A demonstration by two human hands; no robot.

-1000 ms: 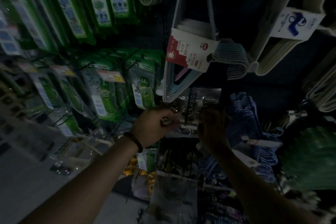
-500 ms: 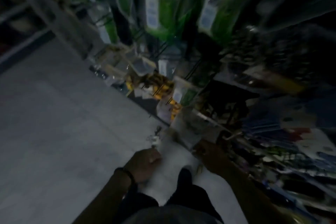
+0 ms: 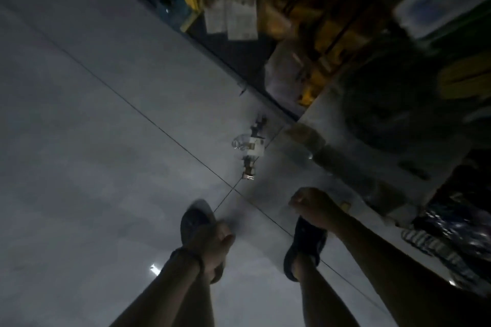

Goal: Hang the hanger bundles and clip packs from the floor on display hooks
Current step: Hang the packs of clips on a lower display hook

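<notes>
A small clip pack (image 3: 251, 150) with a white card and clear plastic lies on the grey floor (image 3: 93, 141), just ahead of my feet. My left hand (image 3: 212, 241), with a dark band at the wrist, hangs low over my left foot, fingers curled and holding nothing. My right hand (image 3: 312, 206) is curled in a fist, empty, a little to the right of and nearer than the clip pack. A large clear plastic bag (image 3: 353, 167) with dark blurred contents lies on the floor by the shelf base.
My feet wear dark sandals (image 3: 305, 244). The display rack (image 3: 305, 34) with yellow and green packs and white tags runs along the upper right. Striped and shiny packs (image 3: 451, 236) sit at the right edge. Open floor spreads to the left.
The view has swung from the display hooks down to the floor. Both hands left the hanging packs and dropped low, empty, towards the clip pack.
</notes>
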